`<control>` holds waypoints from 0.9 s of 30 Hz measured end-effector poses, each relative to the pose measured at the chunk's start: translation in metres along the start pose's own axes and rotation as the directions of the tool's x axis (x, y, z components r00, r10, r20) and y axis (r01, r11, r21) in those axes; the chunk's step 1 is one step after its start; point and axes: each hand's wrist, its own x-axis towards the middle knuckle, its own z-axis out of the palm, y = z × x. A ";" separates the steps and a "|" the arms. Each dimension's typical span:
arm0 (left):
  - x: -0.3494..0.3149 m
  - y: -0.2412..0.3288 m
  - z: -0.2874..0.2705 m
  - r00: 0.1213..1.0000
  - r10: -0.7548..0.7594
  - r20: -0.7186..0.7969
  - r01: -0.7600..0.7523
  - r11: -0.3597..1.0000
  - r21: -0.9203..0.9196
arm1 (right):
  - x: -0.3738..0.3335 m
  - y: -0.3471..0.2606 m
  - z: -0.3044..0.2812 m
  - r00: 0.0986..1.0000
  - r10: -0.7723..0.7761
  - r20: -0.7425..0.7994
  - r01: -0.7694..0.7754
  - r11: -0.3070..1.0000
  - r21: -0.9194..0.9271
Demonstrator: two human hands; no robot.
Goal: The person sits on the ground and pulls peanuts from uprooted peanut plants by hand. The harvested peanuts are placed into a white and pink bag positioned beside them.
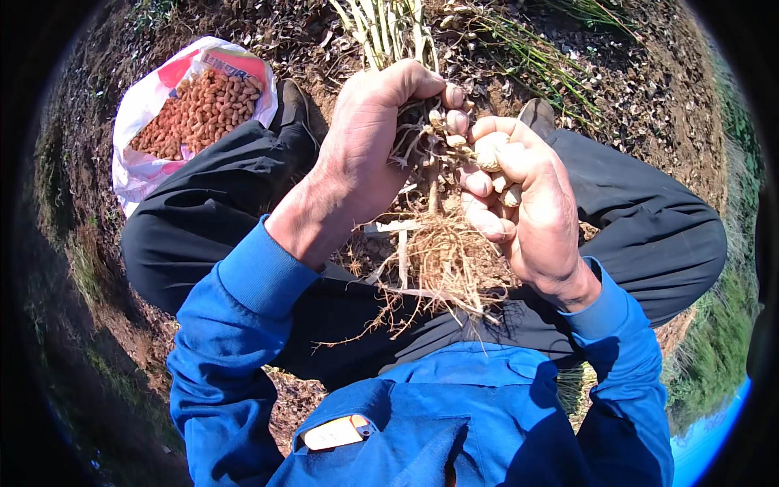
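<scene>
My left hand (369,130) is closed around the stems of a pulled peanut plant (393,32). The plant's green stalks point away from me, and its tangled roots (446,252) hang toward my lap. Close beside it, my right hand (527,191) is curled around several pale peanut pods (510,195), which show between the thumb and fingers. More pods sit at the plant's base between the two hands. Whether the pods in my right hand are still attached cannot be made out.
A white and pink sack (134,166) full of reddish-brown peanuts (203,114) stands at the far left by my shoe. Loose green stalks (535,61) lie on the leaf-strewn soil ahead. My bent legs in dark trousers (657,207) flank the plant. Grass (714,341) grows at the right.
</scene>
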 end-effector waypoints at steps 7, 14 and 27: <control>-0.015 0.012 0.016 0.999 -0.018 0.035 0.019 0.999 -0.025 | -0.002 -0.017 -0.009 0.995 0.059 0.084 -0.069 0.989 0.130; -0.045 0.003 0.031 0.939 0.331 0.094 -0.339 0.842 0.419 | -0.023 -0.014 0.018 0.978 -0.206 0.039 0.210 0.950 -0.232; -0.182 0.014 0.042 0.740 0.634 -0.223 -0.511 0.747 0.426 | 0.055 -0.031 -0.036 0.933 -0.338 -0.126 0.318 0.936 -0.152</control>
